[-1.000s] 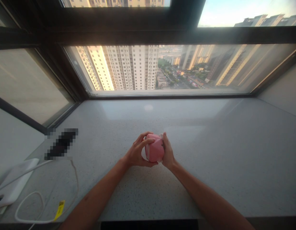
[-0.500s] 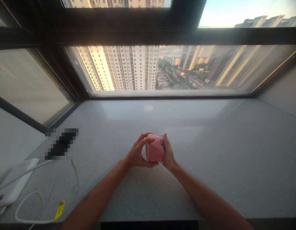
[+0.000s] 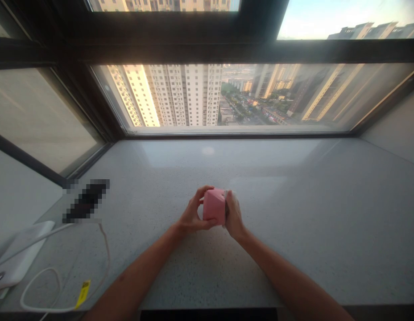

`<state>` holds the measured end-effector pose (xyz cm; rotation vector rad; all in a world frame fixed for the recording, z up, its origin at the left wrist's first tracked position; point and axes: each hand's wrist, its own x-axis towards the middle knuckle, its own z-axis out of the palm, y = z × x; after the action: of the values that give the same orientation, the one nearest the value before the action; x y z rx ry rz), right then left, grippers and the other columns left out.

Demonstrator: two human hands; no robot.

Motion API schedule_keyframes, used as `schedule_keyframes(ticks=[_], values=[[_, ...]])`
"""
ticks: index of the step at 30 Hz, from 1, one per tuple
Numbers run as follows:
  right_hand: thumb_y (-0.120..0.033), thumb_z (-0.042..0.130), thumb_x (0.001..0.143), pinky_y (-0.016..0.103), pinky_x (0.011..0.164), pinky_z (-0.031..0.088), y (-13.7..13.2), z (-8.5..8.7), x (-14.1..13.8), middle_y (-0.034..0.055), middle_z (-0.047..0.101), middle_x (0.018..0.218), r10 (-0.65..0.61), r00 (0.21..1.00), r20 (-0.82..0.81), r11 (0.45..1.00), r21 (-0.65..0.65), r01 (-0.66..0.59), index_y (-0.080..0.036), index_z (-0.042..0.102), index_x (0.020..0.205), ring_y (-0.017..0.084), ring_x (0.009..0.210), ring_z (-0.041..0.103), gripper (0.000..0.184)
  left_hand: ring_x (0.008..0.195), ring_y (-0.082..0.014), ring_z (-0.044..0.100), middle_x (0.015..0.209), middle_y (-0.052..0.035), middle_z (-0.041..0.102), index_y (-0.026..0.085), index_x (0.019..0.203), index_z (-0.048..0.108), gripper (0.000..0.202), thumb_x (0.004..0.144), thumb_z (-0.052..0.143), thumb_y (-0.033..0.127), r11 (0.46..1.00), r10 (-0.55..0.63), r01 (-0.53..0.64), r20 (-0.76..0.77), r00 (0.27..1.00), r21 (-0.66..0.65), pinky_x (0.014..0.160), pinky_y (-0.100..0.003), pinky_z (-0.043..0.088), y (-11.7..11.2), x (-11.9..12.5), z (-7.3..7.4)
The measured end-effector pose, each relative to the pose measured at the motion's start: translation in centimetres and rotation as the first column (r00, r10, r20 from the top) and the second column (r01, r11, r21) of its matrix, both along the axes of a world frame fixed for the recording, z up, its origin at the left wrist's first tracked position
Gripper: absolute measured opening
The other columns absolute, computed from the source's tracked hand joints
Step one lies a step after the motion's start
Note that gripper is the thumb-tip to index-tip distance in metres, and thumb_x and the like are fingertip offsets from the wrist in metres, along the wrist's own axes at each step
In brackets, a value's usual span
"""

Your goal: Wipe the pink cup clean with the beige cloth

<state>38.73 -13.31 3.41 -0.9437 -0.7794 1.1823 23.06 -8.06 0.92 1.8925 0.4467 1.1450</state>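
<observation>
A small pink faceted block-like object (image 3: 214, 207) is held up over the pale sill, in the middle of the head view. My left hand (image 3: 193, 214) grips it from the left, with fingers at its top edge and the thumb across its lower front. On its right side my right hand (image 3: 234, 216) is closed around a crumpled whitish cloth or tissue (image 3: 234, 195), pressed against the object. Most of that cloth lies hidden behind the palm and fingers. A small dark mark shows at the object's upper right edge.
The speckled grey stone sill (image 3: 310, 214) runs up to a dark window frame (image 3: 207, 136). To the left lie a white device (image 3: 29, 249), a looped white cable (image 3: 108, 254) with a yellow tag (image 3: 83, 294), and a blurred-out dark item (image 3: 86, 200).
The pink object has been turned in my hands, showing a different face. My left thumb now lies over its lower front, and my right hand has shifted slightly with the cloth showing more.
</observation>
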Motion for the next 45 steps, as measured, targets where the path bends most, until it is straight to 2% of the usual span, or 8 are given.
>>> schedule_keyframes(ticks=[9, 17, 24, 28, 33, 38, 41, 45], values=[[-0.075, 0.068, 0.092, 0.033, 0.061, 0.045, -0.6, -1.8, 0.8, 0.0004, 0.053, 0.060, -0.021, 0.945, 0.327, 0.987, 0.159, -0.033, -0.026, 0.068, 0.068, 0.018, 0.059, 0.045, 0.055, 0.108, -0.0301, 0.073, 0.132, -0.0127, 0.071, 0.023, 0.146, 0.051, 0.090, 0.078, 0.082, 0.074, 0.894, -0.147, 0.191, 0.138, 0.979, -0.406, 0.087, -0.038, 0.060, 0.0, 0.5, -0.1], [-0.075, 0.074, 0.087, 0.033, 0.059, 0.043, -0.8, -1.0, 0.6, -0.0016, 0.044, 0.053, -0.041, 0.898, 0.437, 0.987, 0.160, -0.032, -0.025, 0.057, 0.055, 0.014, 0.055, 0.036, 0.062, 0.121, -0.0356, 0.074, 0.139, -0.0137, 0.072, 0.024, 0.153, 0.052, 0.075, 0.096, 0.064, 0.071, 0.832, -0.228, 0.273, 0.152, 0.962, -0.483, 0.100, -0.044, 0.062, 0.2, 0.3, 0.0], [-0.078, 0.072, 0.086, 0.025, 0.052, 0.044, 0.7, -0.3, 0.1, -0.0017, 0.062, 0.067, -0.078, 0.996, -0.031, 0.995, -0.070, 0.076, -0.022, 0.062, 0.076, 0.013, 0.058, 0.051, 0.057, 0.162, -0.0518, 0.030, 0.181, -0.0197, 0.020, 0.034, 0.175, 0.014, 0.130, 0.074, 0.081, 0.083, 0.997, -0.072, 0.072, -0.069, 0.995, -0.001, 0.128, -0.071, 0.035, 0.5, 0.0, -0.7], [-0.073, 0.080, 0.080, 0.027, 0.058, 0.052, 1.4, 0.1, 0.3, -0.0018, 0.065, 0.067, 0.042, 0.954, -0.295, 0.982, -0.162, -0.093, -0.022, 0.064, 0.077, 0.015, 0.060, 0.057, 0.053, 0.168, -0.0506, 0.016, 0.181, -0.0222, 0.008, 0.038, 0.174, 0.010, 0.149, 0.060, 0.101, 0.064, 0.929, 0.033, 0.044, -0.199, 0.979, 0.366, 0.128, -0.074, 0.034, 0.9, -0.5, -0.3], [-0.075, 0.077, 0.082, 0.029, 0.061, 0.054, 1.5, 0.1, 0.2, -0.0001, 0.068, 0.068, 0.093, 0.945, -0.312, 0.971, -0.181, -0.155, -0.021, 0.067, 0.080, 0.017, 0.061, 0.062, 0.054, 0.157, -0.0457, 0.040, 0.174, -0.0229, 0.025, 0.039, 0.169, 0.023, 0.131, 0.066, 0.102, 0.055, 0.888, 0.117, -0.006, -0.214, 0.970, 0.460, 0.119, -0.065, 0.049, 1.2, -0.6, -0.3], [-0.084, 0.068, 0.085, 0.028, 0.054, 0.044, 0.9, -0.4, -0.1, -0.0002, 0.062, 0.066, -0.020, 0.995, -0.097, 0.993, -0.118, 0.008, -0.021, 0.063, 0.074, 0.015, 0.058, 0.052, 0.064, 0.148, -0.0434, 0.047, 0.159, -0.0183, 0.040, 0.037, 0.163, 0.032, 0.121, 0.065, 0.102, 0.050, 0.942, 0.069, -0.023, -0.128, 0.989, 0.335, 0.118, -0.059, 0.048, 0.6, 0.1, -0.4], [-0.084, 0.055, 0.094, 0.028, 0.053, 0.041, 0.3, -0.8, 0.2, 0.0004, 0.059, 0.066, -0.089, 0.984, 0.152, 0.996, 0.020, 0.086, -0.021, 0.065, 0.077, 0.015, 0.058, 0.049, 0.066, 0.136, -0.0381, 0.057, 0.152, -0.0145, 0.049, 0.035, 0.160, 0.035, 0.109, 0.072, 0.097, 0.048, 0.999, -0.023, 0.025, -0.050, 0.998, 0.040, 0.112, -0.053, 0.051, -0.2, 0.4, -0.1], [-0.083, 0.048, 0.097, 0.034, 0.058, 0.042, -0.3, -1.2, 1.2, 0.0013, 0.055, 0.059, -0.103, 0.848, 0.520, 0.964, 0.263, -0.044, -0.023, 0.062, 0.066, 0.017, 0.057, 0.045, 0.069, 0.118, -0.0323, 0.068, 0.142, -0.0135, 0.061, 0.031, 0.160, 0.035, 0.094, 0.085, 0.084, 0.059, 0.880, -0.209, 0.240, 0.120, 0.971, -0.410, 0.100, -0.045, 0.056, -0.9, 0.6, 0.5]])
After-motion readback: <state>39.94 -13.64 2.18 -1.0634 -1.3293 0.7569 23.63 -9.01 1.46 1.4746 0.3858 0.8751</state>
